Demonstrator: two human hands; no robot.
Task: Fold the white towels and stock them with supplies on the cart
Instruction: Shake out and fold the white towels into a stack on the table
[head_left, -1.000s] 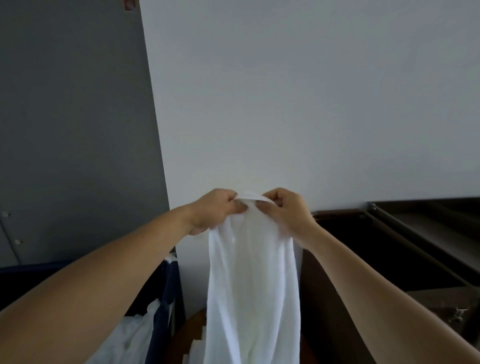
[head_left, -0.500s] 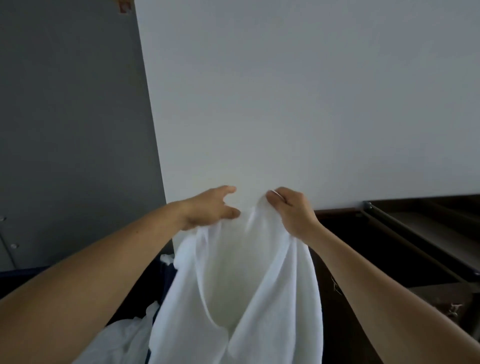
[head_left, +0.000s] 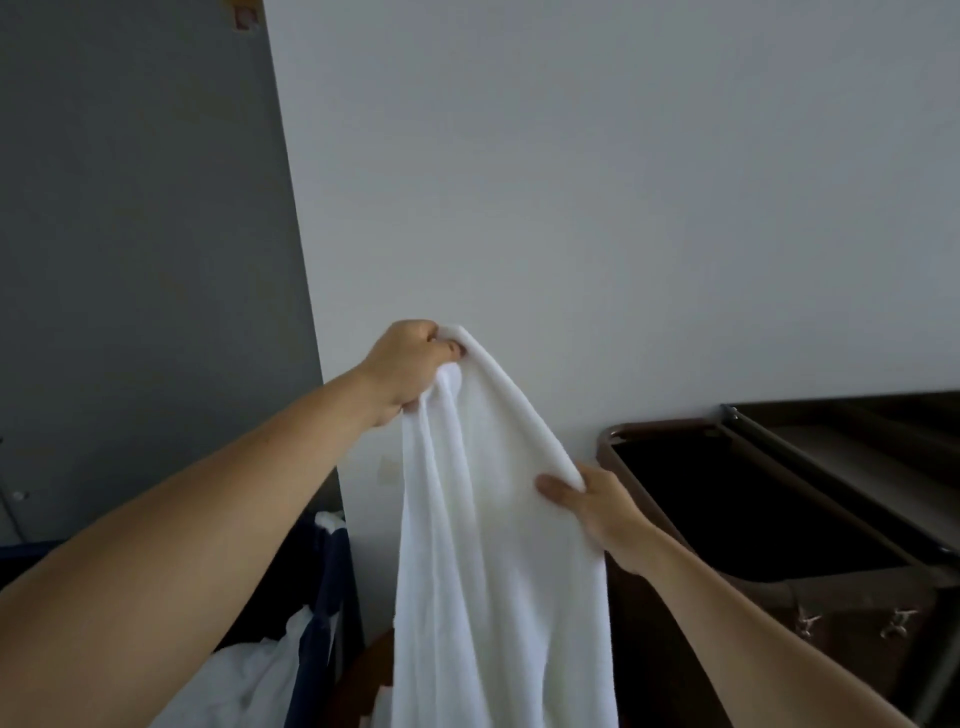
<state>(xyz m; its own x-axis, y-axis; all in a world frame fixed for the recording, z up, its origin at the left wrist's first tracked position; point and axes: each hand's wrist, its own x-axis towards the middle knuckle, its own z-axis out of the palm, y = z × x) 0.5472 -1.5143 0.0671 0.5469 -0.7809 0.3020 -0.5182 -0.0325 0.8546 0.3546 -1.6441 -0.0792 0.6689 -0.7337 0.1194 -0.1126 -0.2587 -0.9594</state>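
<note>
Against the far wall, left hand (head_left: 408, 366) grips and right hand (head_left: 597, 506) pinches the soft, limp white towel (head_left: 493, 545) along its top edge.

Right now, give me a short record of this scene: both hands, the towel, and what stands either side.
left hand: raised, grips the towel's top corner
right hand: lower, pinches the towel's edge
towel: white, hanging in loose folds, not yet folded
cart: dark frame, right of the towel
bin: blue, lower left, white cloth inside
</note>
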